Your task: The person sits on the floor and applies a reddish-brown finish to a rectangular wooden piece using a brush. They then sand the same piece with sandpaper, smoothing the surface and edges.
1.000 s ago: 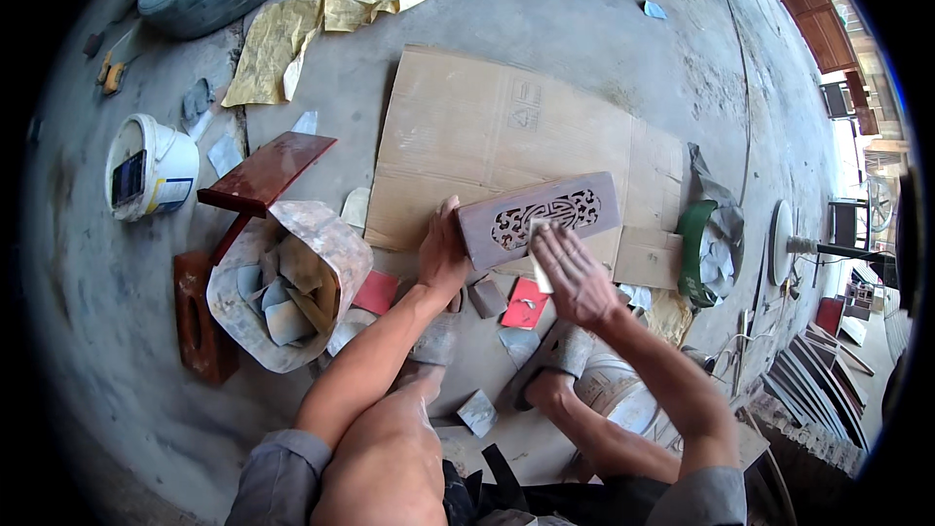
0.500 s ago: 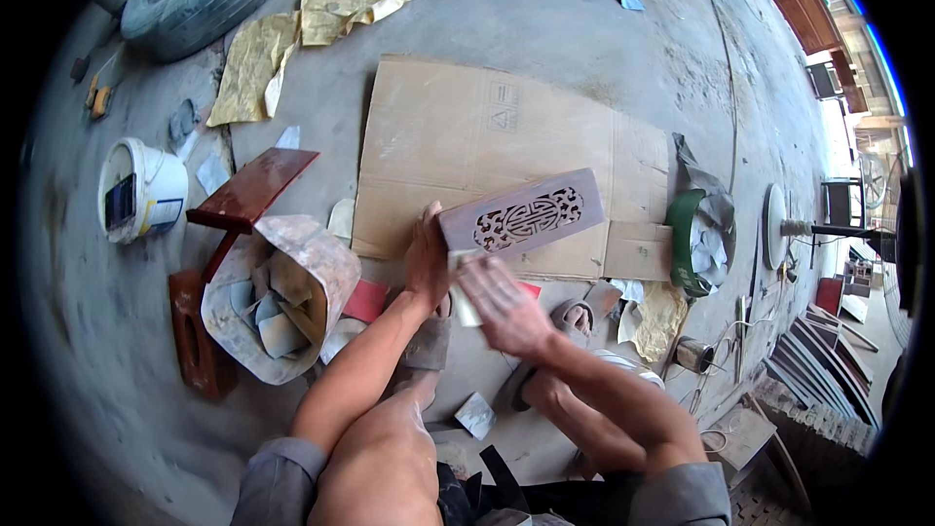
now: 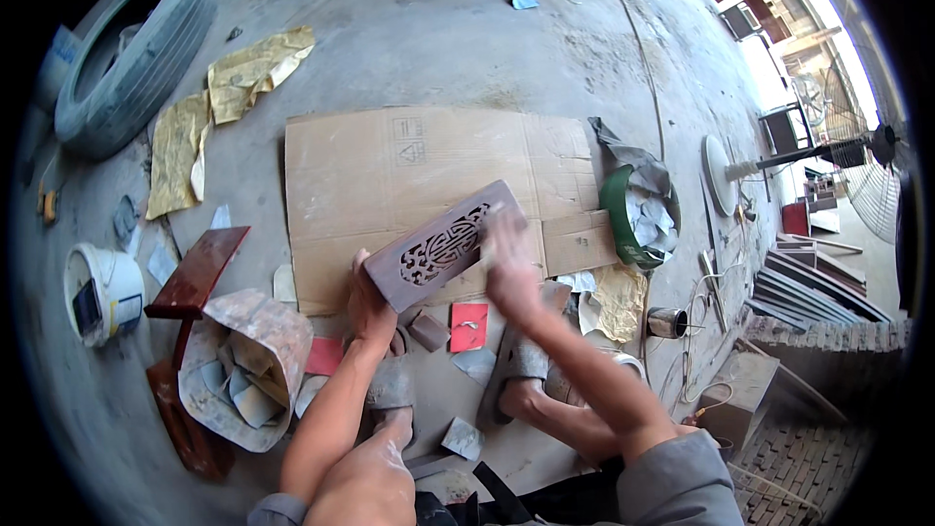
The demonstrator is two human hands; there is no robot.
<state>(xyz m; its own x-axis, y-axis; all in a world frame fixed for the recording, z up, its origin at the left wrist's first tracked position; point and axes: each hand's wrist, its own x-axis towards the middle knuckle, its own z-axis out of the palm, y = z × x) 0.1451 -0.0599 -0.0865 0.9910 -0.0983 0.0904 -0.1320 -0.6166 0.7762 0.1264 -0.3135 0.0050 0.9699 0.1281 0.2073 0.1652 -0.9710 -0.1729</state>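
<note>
A purplish-brown carved wooden box (image 3: 397, 261), its face cut through with a scrolling openwork pattern, is held tilted over the cardboard, its right end higher. My left hand (image 3: 368, 304) grips its lower left end, the fingers partly hidden behind the wood. At the box's right end is my right hand (image 3: 513, 273), smeared by motion; whether anything is under its fingers cannot be made out. A flattened cardboard sheet (image 3: 341, 170) lies on the floor beyond. Between my feet are a red sheet (image 3: 468, 327) and a small brown block (image 3: 429, 329).
To the left stand an open sack of scraps (image 3: 292, 336), a dark red wooden piece (image 3: 200, 268) and a white bucket (image 3: 122, 282). A tire (image 3: 185, 34) lies farther off. At right are a green tub (image 3: 616, 205), a tin can (image 3: 667, 321), cords and a fan (image 3: 867, 195).
My right hand has moved from the box's lower left end to its right end. The box is tilted more steeply. The view has shifted, so the surroundings sit farther left.
</note>
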